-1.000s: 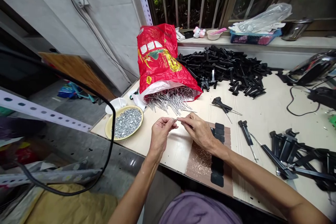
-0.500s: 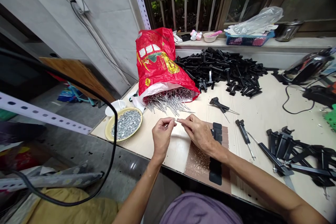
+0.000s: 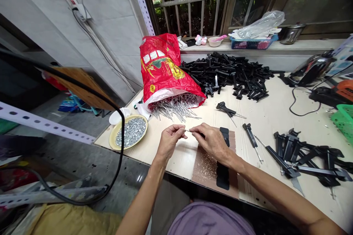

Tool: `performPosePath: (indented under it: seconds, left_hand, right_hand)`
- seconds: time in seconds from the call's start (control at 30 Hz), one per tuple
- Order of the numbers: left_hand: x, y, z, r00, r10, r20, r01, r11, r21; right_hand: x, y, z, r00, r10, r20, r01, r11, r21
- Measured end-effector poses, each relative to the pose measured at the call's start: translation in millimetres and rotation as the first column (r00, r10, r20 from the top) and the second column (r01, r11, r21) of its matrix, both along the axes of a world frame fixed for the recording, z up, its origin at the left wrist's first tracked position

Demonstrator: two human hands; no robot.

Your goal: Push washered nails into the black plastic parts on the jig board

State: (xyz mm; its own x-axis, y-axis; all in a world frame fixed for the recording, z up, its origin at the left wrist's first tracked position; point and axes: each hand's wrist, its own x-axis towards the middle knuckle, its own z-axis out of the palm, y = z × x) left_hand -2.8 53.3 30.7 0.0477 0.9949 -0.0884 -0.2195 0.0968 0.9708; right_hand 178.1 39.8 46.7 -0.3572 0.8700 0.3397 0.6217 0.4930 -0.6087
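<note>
Pinched between both hands is a thin metal rod (image 3: 188, 130), a short length of it showing between the fingertips. My left hand (image 3: 167, 142) is closed on its left end, thumb against fingers; whether a smaller part sits there too is hidden. My right hand (image 3: 213, 141) closes on the other end, above a brown board (image 3: 202, 170) with a row of black pads (image 3: 223, 177). Left of the hands, a yellow bowl (image 3: 111, 142) holds small shiny metal pieces (image 3: 132, 131). Behind them, many thin metal rods (image 3: 176, 108) spill from a red bag (image 3: 162, 73).
A large heap of black plastic parts (image 3: 228, 73) lies at the back. Black parts with rods (image 3: 303, 154) are piled at the right, near a green basket (image 3: 343, 121). An electric kettle (image 3: 311, 68) stands far right. A black cable (image 3: 121, 147) loops across the left foreground.
My hands have drawn slightly apart, and more of the rod shows between them. The view has shifted a little to the right.
</note>
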Motion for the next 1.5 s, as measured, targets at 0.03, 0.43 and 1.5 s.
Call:
performPosePath:
  seconds: [0.03,0.43,1.5]
  left_hand:
    - [1,0,-0.2,1.0,-0.006,-0.009,0.006,1.0,-0.005]
    - [21,-6,6.0,0.966,-0.006,-0.258,0.021,0.998,0.053]
    - [88,-18,-51.6,0.868,-0.066,-0.492,0.113,0.991,0.066]
  right_hand:
    - [2,-1,1.3,1.0,-0.004,0.022,0.004,1.0,0.01]
    - [19,-7,-2.5,0.958,-0.127,0.258,0.071,0.973,0.218]
    - [146,-20,-72.4,0.925,-0.055,0.376,-0.016,0.983,0.184]
